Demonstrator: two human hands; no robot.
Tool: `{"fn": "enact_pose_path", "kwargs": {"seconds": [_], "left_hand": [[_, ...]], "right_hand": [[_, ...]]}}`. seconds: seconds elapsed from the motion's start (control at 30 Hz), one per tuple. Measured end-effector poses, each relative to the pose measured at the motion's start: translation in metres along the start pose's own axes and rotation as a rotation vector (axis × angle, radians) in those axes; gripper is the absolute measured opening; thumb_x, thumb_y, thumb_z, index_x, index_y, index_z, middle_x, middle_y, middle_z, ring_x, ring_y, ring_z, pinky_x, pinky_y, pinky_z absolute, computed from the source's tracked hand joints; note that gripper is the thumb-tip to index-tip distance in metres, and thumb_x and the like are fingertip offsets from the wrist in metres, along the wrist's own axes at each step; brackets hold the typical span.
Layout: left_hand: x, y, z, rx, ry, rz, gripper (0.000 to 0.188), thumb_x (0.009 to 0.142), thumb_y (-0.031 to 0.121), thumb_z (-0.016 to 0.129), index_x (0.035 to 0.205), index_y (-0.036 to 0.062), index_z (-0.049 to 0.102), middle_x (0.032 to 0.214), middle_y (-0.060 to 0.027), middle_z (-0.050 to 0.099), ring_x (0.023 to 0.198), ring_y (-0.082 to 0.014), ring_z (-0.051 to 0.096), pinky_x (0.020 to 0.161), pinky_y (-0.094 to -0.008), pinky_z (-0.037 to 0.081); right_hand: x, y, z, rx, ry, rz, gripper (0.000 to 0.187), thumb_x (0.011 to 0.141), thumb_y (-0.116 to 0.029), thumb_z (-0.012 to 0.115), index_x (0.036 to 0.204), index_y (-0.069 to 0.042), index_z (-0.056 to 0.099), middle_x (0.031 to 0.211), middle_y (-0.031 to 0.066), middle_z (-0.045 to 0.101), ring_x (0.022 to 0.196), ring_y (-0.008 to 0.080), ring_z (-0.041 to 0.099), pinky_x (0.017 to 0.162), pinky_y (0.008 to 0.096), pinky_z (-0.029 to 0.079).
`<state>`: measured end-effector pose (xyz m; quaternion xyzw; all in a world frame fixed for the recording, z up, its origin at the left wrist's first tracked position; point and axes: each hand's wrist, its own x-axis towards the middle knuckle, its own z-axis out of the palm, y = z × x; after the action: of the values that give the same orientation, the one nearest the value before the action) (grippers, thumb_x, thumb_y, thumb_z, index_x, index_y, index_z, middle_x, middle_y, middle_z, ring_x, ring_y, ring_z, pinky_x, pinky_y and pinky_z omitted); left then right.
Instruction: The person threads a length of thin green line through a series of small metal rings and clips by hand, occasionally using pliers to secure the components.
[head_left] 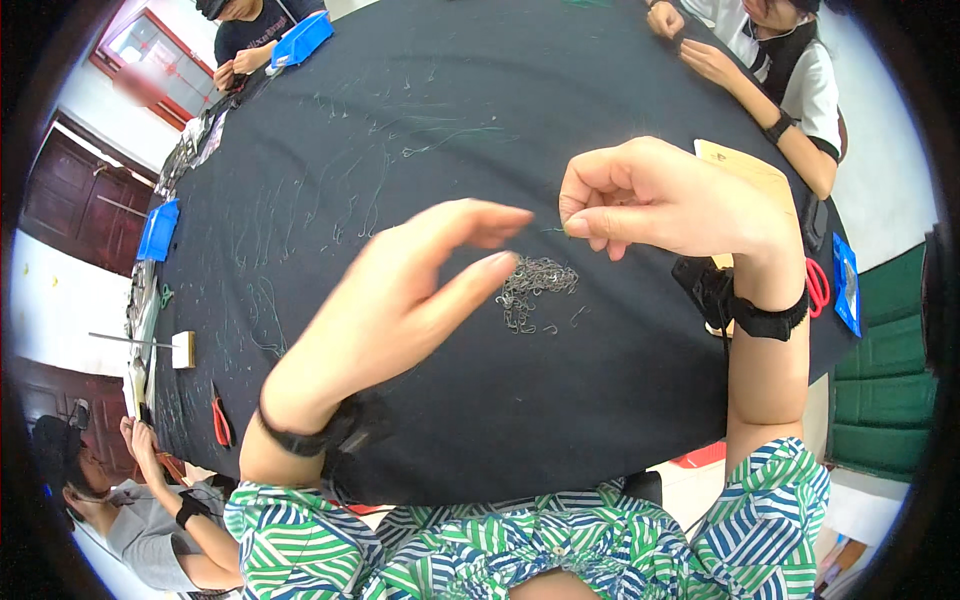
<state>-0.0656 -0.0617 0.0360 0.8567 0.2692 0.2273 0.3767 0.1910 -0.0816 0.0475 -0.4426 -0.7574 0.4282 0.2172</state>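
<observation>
My right hand (650, 200) is raised above the black cloth with thumb and forefinger pinched together. A short, faint strand of thin line (552, 230) pokes out at their tips; whether a hook is on it is too small to tell. Facing it, my left hand (400, 285) is open, thumb and fingers apart with a gap between them, slightly blurred. Below and between both hands lies a pile of small metal fishhooks (540, 285), a few of them loose at its near edge. Thin greenish lines (370, 190), some with hooks at their ends, are spread over the cloth farther left.
The black cloth (560, 410) covers a large table. Red-handled pliers (221, 422) and a white block (183, 350) with a rod lie left. Right are red scissors (818, 288), a blue packet (846, 285) and a tan board (750, 165). Blue trays (302, 40) and several co-workers surround the table.
</observation>
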Motion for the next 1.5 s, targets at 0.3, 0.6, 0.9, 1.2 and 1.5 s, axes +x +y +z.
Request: {"fn": "enact_pose_path", "kwargs": {"seconds": [0.3,0.6,0.9,1.2,1.5], "left_hand": [[0.021,-0.032,0.030,-0.495,-0.069,-0.301,0.025,0.101,0.025,0.056,0.103,0.0007,0.061,0.081,0.0012,0.061,0.070,-0.0021,0.054,0.062,-0.0205,0.045],[0.017,-0.060,0.041,-0.539,-0.036,-0.234,0.013,0.099,0.018,0.061,0.097,0.0057,0.062,0.080,0.0070,0.056,0.070,0.0005,0.048,0.062,-0.0167,0.038],[0.019,-0.094,0.045,-0.826,0.115,-0.344,0.013,0.097,0.017,0.063,0.098,0.0048,0.063,0.075,0.0083,0.055,0.061,0.0025,0.042,0.053,-0.0160,0.033],[0.027,-0.090,0.057,-0.847,0.128,-0.362,0.015,0.099,0.020,0.059,0.102,0.0051,0.062,0.069,0.0115,0.039,0.057,0.0012,0.027,0.049,-0.0183,0.022],[0.023,-0.090,0.055,-0.851,0.135,-0.367,0.015,0.099,0.021,0.060,0.101,0.0073,0.063,0.067,0.0125,0.036,0.057,0.0011,0.027,0.050,-0.0188,0.021]], "right_hand": [[0.009,0.001,0.009,-0.166,-0.023,0.026,0.018,0.092,-0.017,0.062,0.087,0.001,0.061,0.070,0.0062,0.064,0.062,0.0112,0.063,0.058,0.0247,0.050],[0.018,0.013,0.019,-0.289,0.008,0.021,0.014,0.088,-0.013,0.064,0.085,0.000,0.061,0.065,0.0068,0.062,0.058,0.0127,0.061,0.054,0.0270,0.045],[0.014,0.019,0.039,-0.578,0.017,0.052,0.005,0.075,-0.008,0.069,0.078,-0.004,0.068,0.072,0.0126,0.067,0.069,0.0277,0.067,0.063,0.0365,0.052],[0.002,0.023,0.068,-0.692,-0.005,0.015,0.006,0.073,-0.005,0.069,0.072,-0.004,0.063,0.072,0.0085,0.064,0.071,0.0273,0.066,0.064,0.0371,0.052],[-0.005,0.030,0.057,-0.654,-0.036,0.102,0.007,0.071,-0.004,0.070,0.073,-0.004,0.063,0.073,0.0081,0.064,0.071,0.0273,0.065,0.065,0.0373,0.052]]}}
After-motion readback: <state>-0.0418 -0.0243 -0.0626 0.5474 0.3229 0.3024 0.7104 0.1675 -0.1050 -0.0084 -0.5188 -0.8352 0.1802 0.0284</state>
